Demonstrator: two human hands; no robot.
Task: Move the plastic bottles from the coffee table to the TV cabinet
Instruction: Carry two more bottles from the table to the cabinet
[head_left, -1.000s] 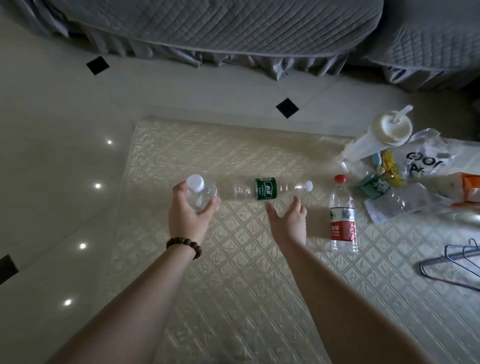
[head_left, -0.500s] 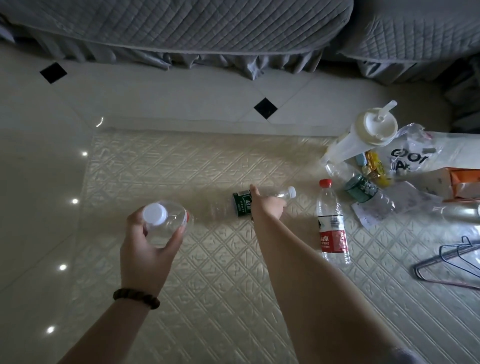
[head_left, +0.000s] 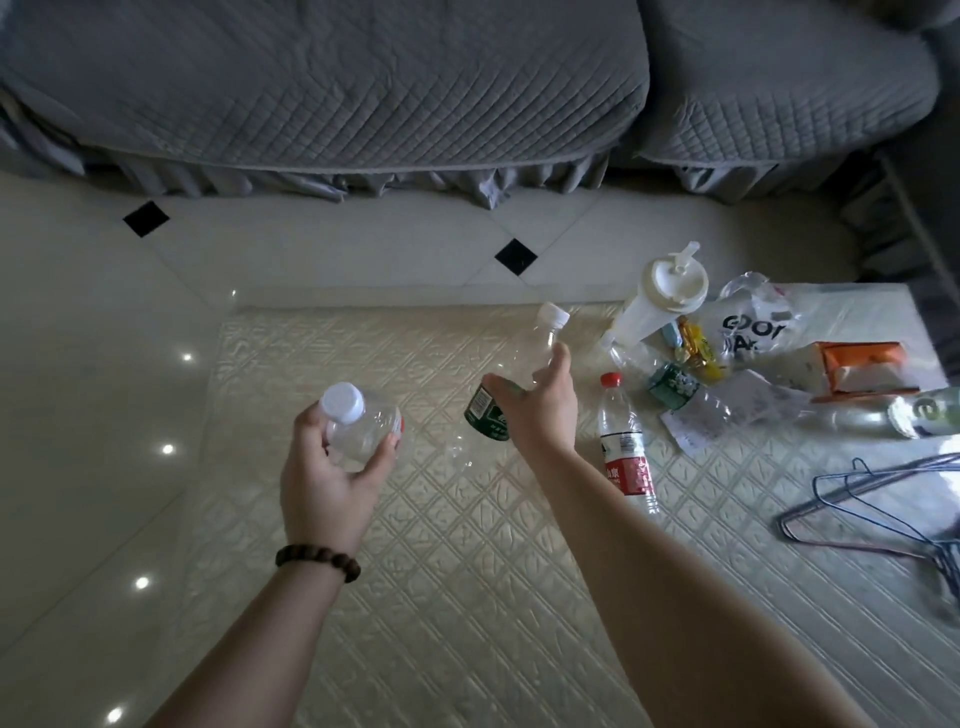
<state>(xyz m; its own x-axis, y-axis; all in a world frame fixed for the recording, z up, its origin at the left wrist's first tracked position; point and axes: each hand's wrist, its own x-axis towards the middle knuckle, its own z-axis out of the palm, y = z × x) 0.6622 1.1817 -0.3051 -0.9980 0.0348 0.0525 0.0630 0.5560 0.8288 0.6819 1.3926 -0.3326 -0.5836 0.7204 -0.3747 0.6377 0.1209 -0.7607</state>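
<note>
Left hand: holds a clear white-capped bottle
Right hand: grips the green-label bottle, tilted above the table
Red-label bottle: upright beside it

Both arms reach forward and down from the bottom of the view, bare to the elbows. The left hand is held up with its back to the camera, and its fingers and thumb curl round a small clear bottle. A bead bracelet sits on the left wrist. The right hand is stretched out further, its thumb on one side and its fingers on the other, gripping the green-label bottle round its middle, cap pointing away
</note>
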